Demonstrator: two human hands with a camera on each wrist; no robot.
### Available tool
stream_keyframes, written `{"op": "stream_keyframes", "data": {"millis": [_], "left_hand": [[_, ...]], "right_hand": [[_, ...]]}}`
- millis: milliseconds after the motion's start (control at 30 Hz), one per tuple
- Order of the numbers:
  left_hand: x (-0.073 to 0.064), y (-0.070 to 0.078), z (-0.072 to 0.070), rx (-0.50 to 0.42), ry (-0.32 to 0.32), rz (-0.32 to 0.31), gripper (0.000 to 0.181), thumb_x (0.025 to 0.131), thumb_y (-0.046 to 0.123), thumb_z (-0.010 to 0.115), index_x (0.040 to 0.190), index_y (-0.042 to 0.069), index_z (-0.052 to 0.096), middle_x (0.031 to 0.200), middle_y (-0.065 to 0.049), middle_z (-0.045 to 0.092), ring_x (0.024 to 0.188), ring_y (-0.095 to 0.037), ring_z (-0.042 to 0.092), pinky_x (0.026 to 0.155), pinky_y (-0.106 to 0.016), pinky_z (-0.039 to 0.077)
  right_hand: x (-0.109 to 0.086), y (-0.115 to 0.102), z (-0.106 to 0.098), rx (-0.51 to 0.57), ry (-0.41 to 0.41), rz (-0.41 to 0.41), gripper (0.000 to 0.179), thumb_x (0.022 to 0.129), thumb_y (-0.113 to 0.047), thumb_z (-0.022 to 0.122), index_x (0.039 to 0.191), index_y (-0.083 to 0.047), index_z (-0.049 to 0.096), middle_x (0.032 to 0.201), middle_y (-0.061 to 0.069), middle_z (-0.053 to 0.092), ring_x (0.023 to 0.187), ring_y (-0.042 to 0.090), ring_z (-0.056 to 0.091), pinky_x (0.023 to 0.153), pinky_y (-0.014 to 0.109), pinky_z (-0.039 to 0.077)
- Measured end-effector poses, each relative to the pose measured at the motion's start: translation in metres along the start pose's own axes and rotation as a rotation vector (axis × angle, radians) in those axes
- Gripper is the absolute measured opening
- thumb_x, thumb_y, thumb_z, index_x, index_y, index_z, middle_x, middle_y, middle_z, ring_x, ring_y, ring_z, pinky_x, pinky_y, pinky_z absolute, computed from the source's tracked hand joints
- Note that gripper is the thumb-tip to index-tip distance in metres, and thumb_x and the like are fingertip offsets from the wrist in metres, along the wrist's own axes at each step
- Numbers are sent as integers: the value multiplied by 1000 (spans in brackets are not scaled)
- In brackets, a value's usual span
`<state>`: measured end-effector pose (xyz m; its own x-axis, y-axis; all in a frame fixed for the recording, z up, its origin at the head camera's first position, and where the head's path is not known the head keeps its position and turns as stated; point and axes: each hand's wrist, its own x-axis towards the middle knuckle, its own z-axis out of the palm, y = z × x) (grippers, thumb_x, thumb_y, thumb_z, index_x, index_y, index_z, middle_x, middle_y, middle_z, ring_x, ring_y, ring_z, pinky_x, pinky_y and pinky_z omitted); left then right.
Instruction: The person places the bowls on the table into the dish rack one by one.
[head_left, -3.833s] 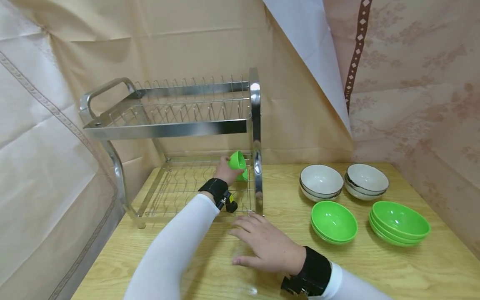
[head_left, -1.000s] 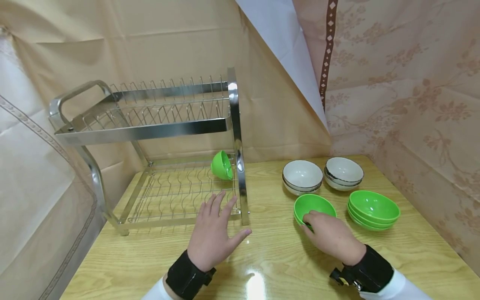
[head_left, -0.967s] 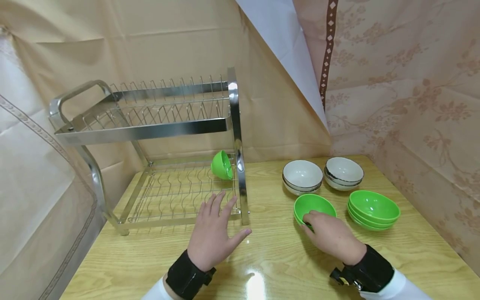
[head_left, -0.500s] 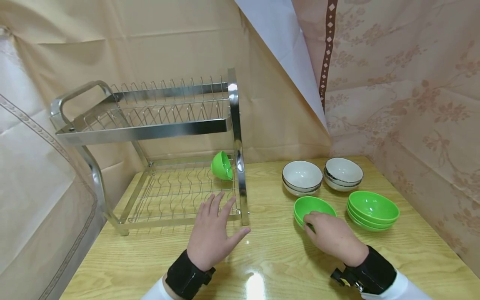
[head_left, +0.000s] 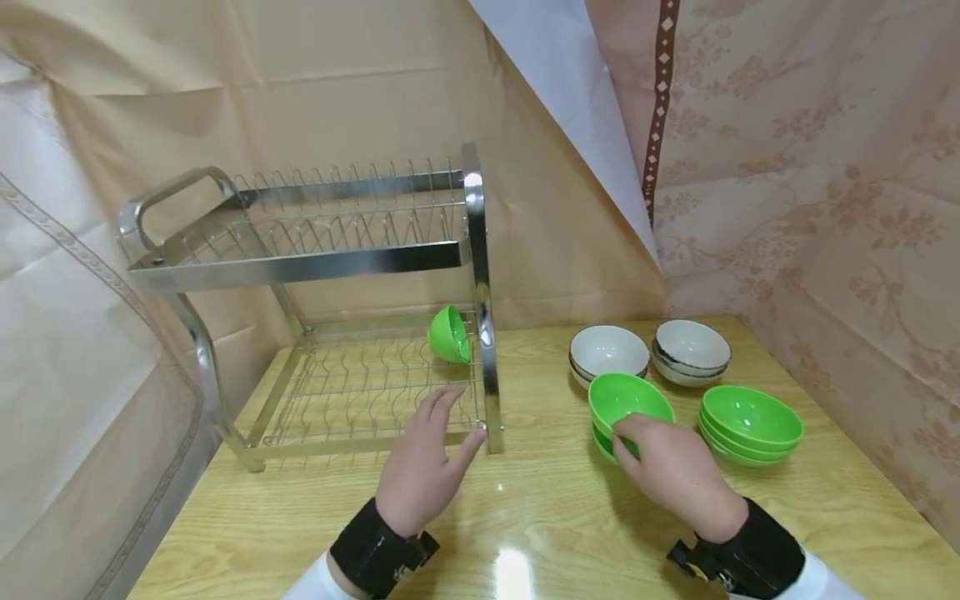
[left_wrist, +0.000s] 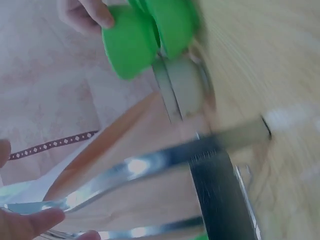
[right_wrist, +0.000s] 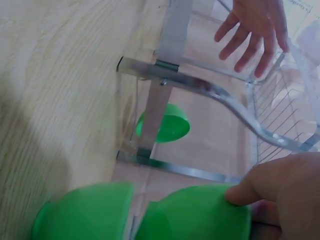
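Note:
My right hand [head_left: 675, 467] pinches the near rim of a green bowl [head_left: 626, 398], lifted and tilted above another green bowl [head_left: 602, 446]. In the right wrist view the pinched bowl [right_wrist: 192, 212] stands apart from the lower bowl [right_wrist: 82, 212]. My left hand [head_left: 422, 467] hovers in front of the dish rack [head_left: 300, 268], fingers spread and holding nothing. On the rack's lower tier, at the right end, a smaller green bowl [head_left: 448, 335] rests on its side. The left wrist view is partly blurred.
Two stacks of white bowls with dark rims, the left stack [head_left: 609, 350] and the right stack [head_left: 692, 346], stand behind the green ones. A stack of green bowls [head_left: 752, 421] is at the right. Draped cloth [head_left: 360, 100] hangs behind the wooden table [head_left: 562, 533].
My right hand has moved from the rack side to the green bowls, and has now raised the top bowl off the one beneath. The left hand has let go of the small bowl on the rack.

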<state>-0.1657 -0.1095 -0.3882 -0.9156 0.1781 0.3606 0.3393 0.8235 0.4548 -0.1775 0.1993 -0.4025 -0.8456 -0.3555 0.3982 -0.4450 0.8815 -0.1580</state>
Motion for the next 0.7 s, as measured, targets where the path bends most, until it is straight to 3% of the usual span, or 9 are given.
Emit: {"op": "stream_keyframes", "data": {"millis": [67, 267, 500, 700], "left_hand": [[-1, 2, -2, -116, -26, -44, 70, 95, 65, 40, 147, 19, 37, 144, -8, 41, 117, -23, 49, 79, -47, 55], [-1, 2, -4, -512, -139, -131, 62, 98, 57, 43, 146, 19, 35, 142, -6, 42, 117, -20, 50, 89, -47, 52], [2, 1, 0, -1012, -338, -217, 56, 105, 36, 41, 147, 2, 26, 147, -27, 29, 120, -36, 46, 90, -44, 53], [5, 0, 3, -1182, -420, -286, 59, 105, 37, 40, 147, -2, 25, 145, -29, 30, 115, -37, 51, 90, -46, 53]], "right_hand": [[0, -4, -2, 16, 61, -38, 8, 82, -14, 71, 89, -10, 72, 89, 3, 71, 75, 16, 64, 56, 37, 56], [-2, -30, -4, 49, 205, -172, 5, 78, -10, 71, 83, -10, 71, 82, 0, 71, 74, 13, 63, 58, 35, 56], [-1, -67, 0, 114, 242, -322, 8, 75, -11, 73, 82, -12, 71, 83, -6, 70, 77, 10, 62, 64, 35, 57], [3, -94, 0, 180, 266, -399, 9, 74, -10, 72, 83, -11, 72, 84, -6, 72, 80, 10, 63, 67, 34, 58]]}}
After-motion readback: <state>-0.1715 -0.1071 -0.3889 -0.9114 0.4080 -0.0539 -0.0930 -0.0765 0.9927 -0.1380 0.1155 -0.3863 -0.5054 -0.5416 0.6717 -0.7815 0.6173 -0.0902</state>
